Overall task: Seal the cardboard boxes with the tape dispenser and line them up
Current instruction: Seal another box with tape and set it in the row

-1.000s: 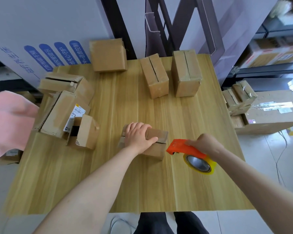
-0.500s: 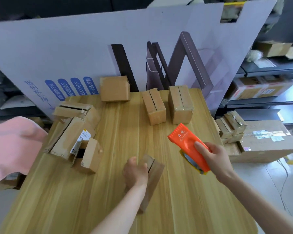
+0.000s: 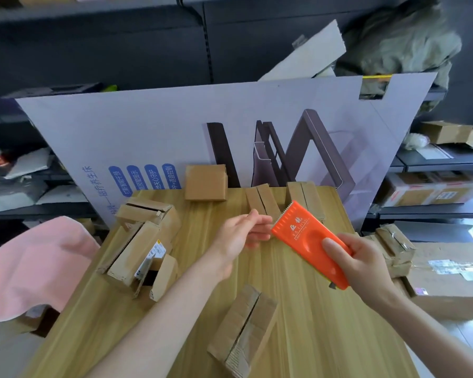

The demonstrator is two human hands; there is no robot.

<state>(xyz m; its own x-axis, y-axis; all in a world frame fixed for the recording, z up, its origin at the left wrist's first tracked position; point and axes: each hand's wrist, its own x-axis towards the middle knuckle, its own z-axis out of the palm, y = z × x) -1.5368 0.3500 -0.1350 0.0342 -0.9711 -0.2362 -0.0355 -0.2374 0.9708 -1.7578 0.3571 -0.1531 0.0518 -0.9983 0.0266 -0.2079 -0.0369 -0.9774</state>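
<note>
Pink cloth (image 3: 25, 266) hangs off the left. Three clustered boxes (image 3: 133, 249) huddle on the tabletop (image 3: 325, 336), with a back box (image 3: 206, 182) at the far edge. The left hand (image 3: 241, 236) is raised, fingers (image 3: 257, 230) loosely straight, their tips just beside the orange tape dispenser (image 3: 303, 236). Below it lies the near box (image 3: 243, 328). The dispenser half-hides the two upright boxes (image 3: 264, 199) behind. The right hand (image 3: 366, 266) grips it, fingers curled round. That's seven boxes and one dispenser.

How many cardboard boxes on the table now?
7. Three along the far edge: left box, middle box, right box partly behind the tape dispenser. Three clustered left: back box, long box, small box. One front box. Others may be hidden.
</note>
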